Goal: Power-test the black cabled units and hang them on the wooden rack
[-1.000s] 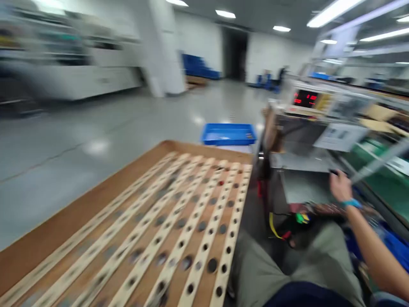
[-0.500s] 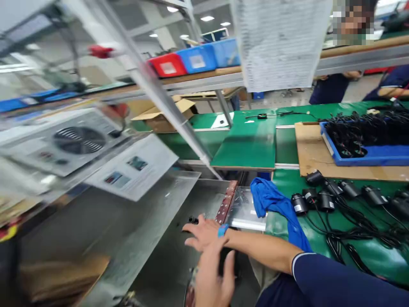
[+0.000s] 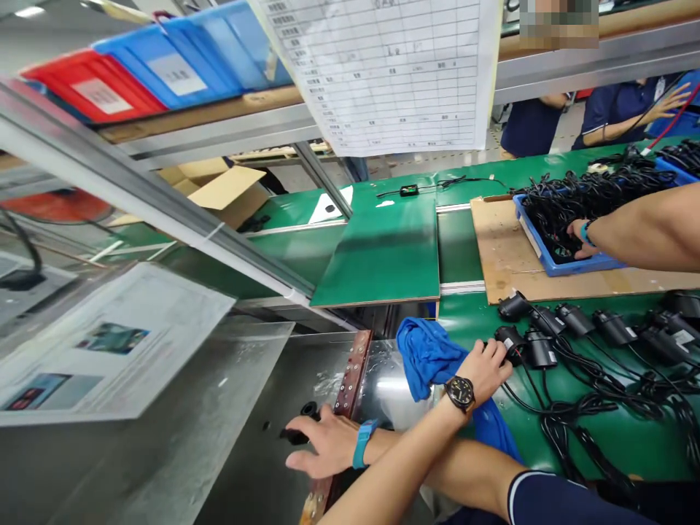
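My left hand [image 3: 484,372], with a dark watch on its wrist, has its fingers curled against the left end of a black cylinder [image 3: 511,344] with a cable, on the green bench. The left arm crosses over my right arm. My right hand [image 3: 331,446], with a blue wristband, is spread beside a small black round part [image 3: 309,410] over the grey metal surface [image 3: 240,467]. I cannot tell whether it touches that part. More black cylinders [image 3: 615,328] with coiled cables lie to the right. A crumpled blue cloth [image 3: 432,350] lies next to my left hand.
Another person's arm [image 3: 645,226] reaches into the blue tray [image 3: 590,266] of cabled parts, on cardboard [image 3: 506,251]. A red-brown drilled strip [image 3: 353,372] edges the metal surface. A slanted frame post [image 3: 219,240] and a hanging paper form [image 3: 405,80] stand close ahead.
My left hand has moved right, from over the metal surface to the black cylinders. My right hand stays spread near the small part. Another person's hand has entered the tray. The view has swung right.
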Available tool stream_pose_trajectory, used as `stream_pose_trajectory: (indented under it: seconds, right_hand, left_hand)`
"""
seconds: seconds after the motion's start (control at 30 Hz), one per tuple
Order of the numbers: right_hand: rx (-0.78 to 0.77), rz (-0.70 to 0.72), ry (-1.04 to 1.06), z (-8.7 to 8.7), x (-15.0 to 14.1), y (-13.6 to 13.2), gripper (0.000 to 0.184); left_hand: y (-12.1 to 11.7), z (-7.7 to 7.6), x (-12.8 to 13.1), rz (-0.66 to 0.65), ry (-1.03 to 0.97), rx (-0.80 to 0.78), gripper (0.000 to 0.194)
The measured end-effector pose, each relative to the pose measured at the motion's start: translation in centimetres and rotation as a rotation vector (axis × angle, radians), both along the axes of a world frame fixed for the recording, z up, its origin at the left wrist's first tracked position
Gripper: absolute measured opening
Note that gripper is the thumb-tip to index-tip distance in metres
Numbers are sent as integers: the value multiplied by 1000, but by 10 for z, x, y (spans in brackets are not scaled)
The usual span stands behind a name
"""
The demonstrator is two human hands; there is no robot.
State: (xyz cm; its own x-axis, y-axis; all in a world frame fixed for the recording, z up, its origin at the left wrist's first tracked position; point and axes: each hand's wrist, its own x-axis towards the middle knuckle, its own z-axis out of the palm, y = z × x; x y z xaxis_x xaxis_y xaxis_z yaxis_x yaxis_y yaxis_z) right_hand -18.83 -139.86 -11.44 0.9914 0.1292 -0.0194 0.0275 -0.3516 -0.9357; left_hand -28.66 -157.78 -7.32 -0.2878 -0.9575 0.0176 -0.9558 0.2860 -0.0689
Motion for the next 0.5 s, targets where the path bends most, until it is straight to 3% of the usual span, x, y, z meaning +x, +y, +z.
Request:
stream_pose_trajectory:
  seconds: [0.1, 0.23, 0.4, 0.5]
  right_hand:
    - [15, -14, 13, -1, 3, -1, 65]
    - [98, -91, 1, -4, 8, 0, 50]
    - [270, -124, -23, -14, 16, 14, 39]
    - [484, -85, 67, -23, 20, 25, 40]
  left_hand:
    - [2, 3, -1, 64, 43, -24, 24]
    - [29, 25, -1, 218, 312, -185, 29]
    - [99, 76, -15, 426, 761, -638, 53]
    - [152, 112, -25, 613, 896, -952, 58]
